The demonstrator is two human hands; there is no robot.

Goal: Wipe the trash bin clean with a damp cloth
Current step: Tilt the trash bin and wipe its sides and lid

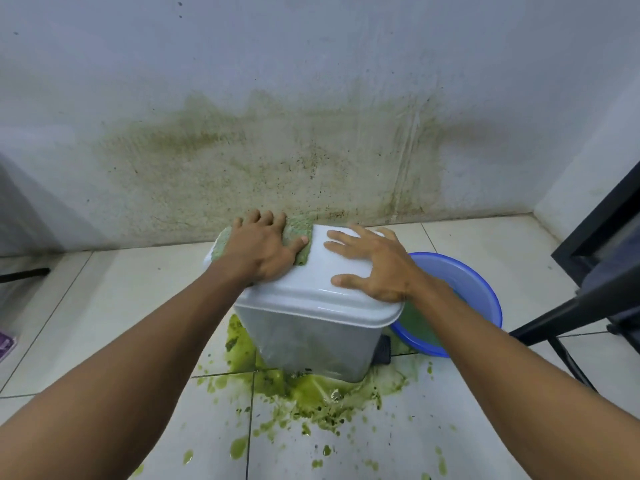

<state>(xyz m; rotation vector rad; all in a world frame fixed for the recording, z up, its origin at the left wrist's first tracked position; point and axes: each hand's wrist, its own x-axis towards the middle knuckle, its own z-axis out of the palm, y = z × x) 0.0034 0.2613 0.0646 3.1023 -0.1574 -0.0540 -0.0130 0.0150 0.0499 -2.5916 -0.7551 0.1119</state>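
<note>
Fingers [266, 220] of the left hand [259, 252]: lying close together with the thumb out to the side, pressing the green cloth [300, 237] flat. We are reading this as a press, not a pinch.

Right hand [379, 268]: fingers spread wide apart, resting on the lid [329, 285] and holding nothing.

Trash bin [311, 337]: white, standing upright on the tiled floor [121, 306] near the wall [311, 64], in a green spill [311, 393]. The cloth is covering the lid's far left corner.

Basin [485, 292]: blue, just beside the bin on its right, holding greenish water.

Risks we are judging:
- The bin is sitting in wet slime, so a hard sideways stroke could be sliding or tipping it toward the basin if the right hand is not bracing firmly.
- The cloth is already looking green, so wiping on without rinsing could be smearing residue across the lid.
- The bin's base will be picking the spill back up wherever it stands.
</note>
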